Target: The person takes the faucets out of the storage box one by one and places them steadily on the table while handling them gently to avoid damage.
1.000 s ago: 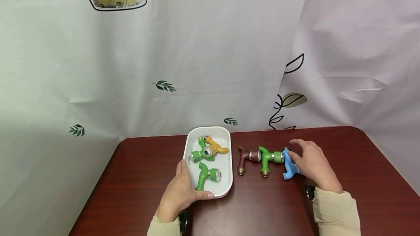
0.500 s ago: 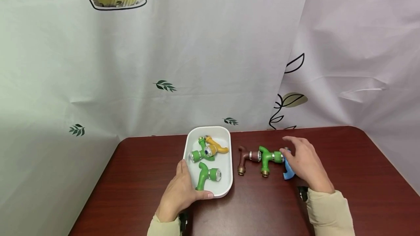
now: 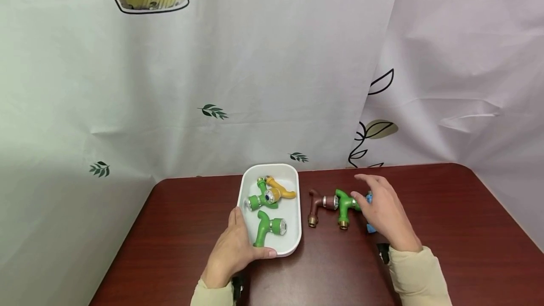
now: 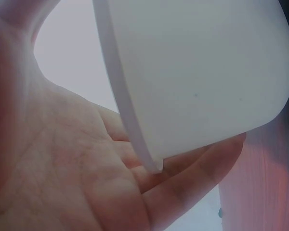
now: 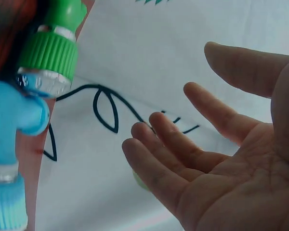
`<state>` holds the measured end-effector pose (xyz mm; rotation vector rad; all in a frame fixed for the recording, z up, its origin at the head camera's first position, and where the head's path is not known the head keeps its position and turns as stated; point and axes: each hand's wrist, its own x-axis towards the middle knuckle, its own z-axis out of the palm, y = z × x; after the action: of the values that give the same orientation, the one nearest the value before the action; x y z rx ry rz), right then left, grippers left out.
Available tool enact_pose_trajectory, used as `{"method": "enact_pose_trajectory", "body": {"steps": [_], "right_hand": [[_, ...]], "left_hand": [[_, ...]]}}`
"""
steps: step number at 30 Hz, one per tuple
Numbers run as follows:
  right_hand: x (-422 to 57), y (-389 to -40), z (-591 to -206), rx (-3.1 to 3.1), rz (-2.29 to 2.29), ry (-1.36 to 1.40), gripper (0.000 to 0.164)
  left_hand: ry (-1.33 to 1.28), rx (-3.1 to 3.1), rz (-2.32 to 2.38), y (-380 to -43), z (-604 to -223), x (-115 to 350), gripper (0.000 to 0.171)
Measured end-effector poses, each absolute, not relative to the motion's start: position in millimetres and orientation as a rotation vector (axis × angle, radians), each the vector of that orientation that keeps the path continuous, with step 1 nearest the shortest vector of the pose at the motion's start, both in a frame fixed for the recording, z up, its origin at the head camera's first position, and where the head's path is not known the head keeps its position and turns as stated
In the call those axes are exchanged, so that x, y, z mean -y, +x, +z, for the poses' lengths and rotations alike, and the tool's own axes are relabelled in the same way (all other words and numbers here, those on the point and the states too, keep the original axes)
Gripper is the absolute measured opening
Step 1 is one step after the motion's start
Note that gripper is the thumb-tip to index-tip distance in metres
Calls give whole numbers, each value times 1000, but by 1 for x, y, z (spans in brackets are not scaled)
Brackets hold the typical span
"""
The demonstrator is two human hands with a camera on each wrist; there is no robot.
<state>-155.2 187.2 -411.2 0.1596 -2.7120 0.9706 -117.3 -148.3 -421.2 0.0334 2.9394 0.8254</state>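
Observation:
My left hand holds the near-left corner of a white plastic tray, its thumb along the near end and its fingers against the left side. The left wrist view shows those fingers touching the tray's outer wall. Inside lie a yellow tap and two green taps. To the right, a brown tap, a green tap and a blue tap form a row on the table. My right hand hovers above the green and blue ones, fingers spread, holding nothing, and partly hides both.
The dark red wooden table has rounded far corners. Behind it hangs a pale cloth printed with leaves, close to the far edge. The tray stands near that edge, left of the row of taps.
My right hand has moved left, from the blue tap to above the green tap's knob, with its fingers still spread. The left hand, tray and taps have stayed in place.

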Motion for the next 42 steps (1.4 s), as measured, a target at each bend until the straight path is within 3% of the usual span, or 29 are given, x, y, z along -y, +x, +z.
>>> {"method": "enact_pose_trajectory", "body": {"steps": [42], "right_hand": [[-103,-143,-426,2596,1001,531,41]], "left_hand": [[49,-2936,848,-118,-422,148,142]]}}
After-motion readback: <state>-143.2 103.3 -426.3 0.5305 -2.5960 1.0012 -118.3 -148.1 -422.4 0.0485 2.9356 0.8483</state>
